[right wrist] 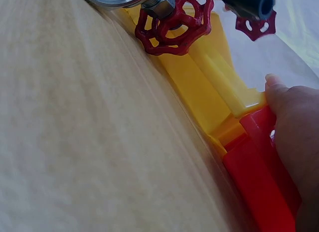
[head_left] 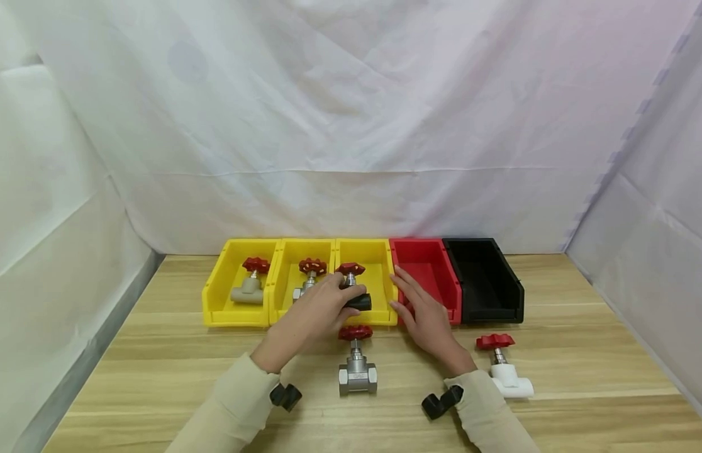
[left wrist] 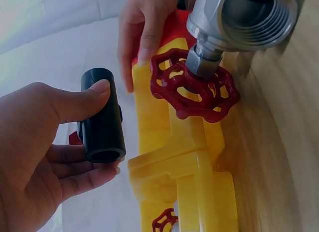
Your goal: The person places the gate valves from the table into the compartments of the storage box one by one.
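My left hand (head_left: pixel 319 308) pinches a valve with a black pipe body (left wrist: pixel 103 124) and a red handwheel (head_left: pixel 351 268), thumb on one side and fingers on the other. In the head view this valve overlaps the third yellow bin (head_left: pixel 382 280). My right hand (head_left: pixel 430 321) rests at the wall between that bin and the red bin (head_left: pixel 424 277), fingers extended along it and thumb near the front. Just in front of the yellow bin, a silver metal valve with a red handwheel (head_left: pixel 358 374) stands upright on the table.
The left yellow bin (head_left: pixel 215 305) holds a beige valve (head_left: pixel 249 289); a metal valve (head_left: pixel 312 270) is in the second one. At the right end of the row sits a black bin (head_left: pixel 492 313). A white valve (head_left: pixel 511 382) stands right of my right wrist.
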`<state>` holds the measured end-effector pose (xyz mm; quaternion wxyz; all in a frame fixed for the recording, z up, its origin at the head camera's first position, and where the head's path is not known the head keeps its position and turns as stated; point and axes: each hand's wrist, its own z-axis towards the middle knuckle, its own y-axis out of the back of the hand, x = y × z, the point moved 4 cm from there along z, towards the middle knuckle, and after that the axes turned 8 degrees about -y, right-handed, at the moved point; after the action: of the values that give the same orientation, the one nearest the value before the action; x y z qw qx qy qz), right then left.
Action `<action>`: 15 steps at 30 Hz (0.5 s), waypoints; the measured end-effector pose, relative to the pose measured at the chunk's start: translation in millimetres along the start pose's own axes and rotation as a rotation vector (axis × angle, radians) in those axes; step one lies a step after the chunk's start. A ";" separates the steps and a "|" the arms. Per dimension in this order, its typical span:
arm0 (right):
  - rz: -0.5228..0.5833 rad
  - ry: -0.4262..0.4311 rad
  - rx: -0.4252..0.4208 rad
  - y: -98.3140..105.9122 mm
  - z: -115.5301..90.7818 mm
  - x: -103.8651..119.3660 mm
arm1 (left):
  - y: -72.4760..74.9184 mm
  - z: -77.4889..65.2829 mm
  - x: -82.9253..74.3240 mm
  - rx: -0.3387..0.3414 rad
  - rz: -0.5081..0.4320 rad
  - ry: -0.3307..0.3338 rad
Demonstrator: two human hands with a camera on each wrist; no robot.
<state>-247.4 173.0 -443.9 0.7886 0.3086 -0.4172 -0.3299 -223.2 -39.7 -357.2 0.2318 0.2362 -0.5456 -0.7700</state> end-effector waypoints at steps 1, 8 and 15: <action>0.002 -0.005 0.004 0.3 0.2 0.1 | -0.8 2.8 0.9 -0.003 0.004 -0.002; 0.006 -0.018 0.016 0.3 0.4 0.6 | -10.4 18.7 7.4 0.000 0.021 0.004; 0.011 0.000 0.003 0.4 0.4 0.8 | -16.8 31.0 10.4 0.005 0.062 0.020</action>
<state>-247.2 172.6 -443.0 0.7899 0.3074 -0.4194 -0.3251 -252.1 -18.5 -365.2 0.2605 0.2271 -0.5521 -0.7588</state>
